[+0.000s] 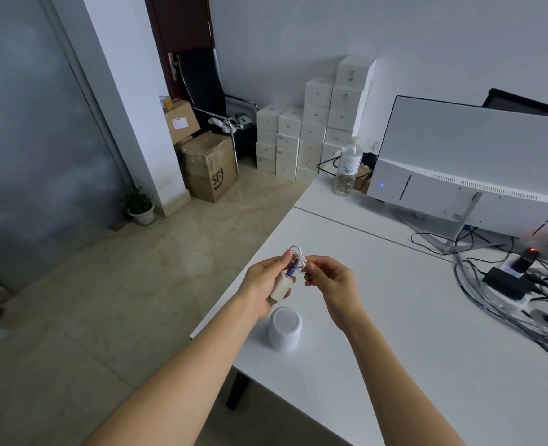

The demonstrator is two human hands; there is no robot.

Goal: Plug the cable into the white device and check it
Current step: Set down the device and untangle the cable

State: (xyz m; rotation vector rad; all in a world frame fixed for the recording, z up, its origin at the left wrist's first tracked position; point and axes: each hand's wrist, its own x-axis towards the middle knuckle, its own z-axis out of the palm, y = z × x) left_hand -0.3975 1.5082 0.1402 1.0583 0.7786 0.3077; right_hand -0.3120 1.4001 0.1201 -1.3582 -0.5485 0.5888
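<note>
The left hand (267, 280) is closed around a small white adapter (281, 286), and a coiled white cable (299, 257) sticks up from its top past a blue plug part (293, 268). The right hand (332, 278) pinches the cable coil between thumb and fingertips, at 3 o'clock from the adapter, so both hands are clamped on the same bundle above the table (395, 333). The device (284, 329), a short white cylinder with rounded edges and a paler top, stands upright on the table directly at 6 o'clock from the hands, just beneath the left wrist; nothing touches it. It sits close to the table's left edge, with bare floor at 9 o'clock beyond that edge. From the device toward 3 and 5 o'clock the tabletop is open. At 2 o'clock lie a tangle of dark cords (507, 291) and a monitor (472, 156); a clear bottle (346, 169) stands at 1 o'clock, well apart.
</note>
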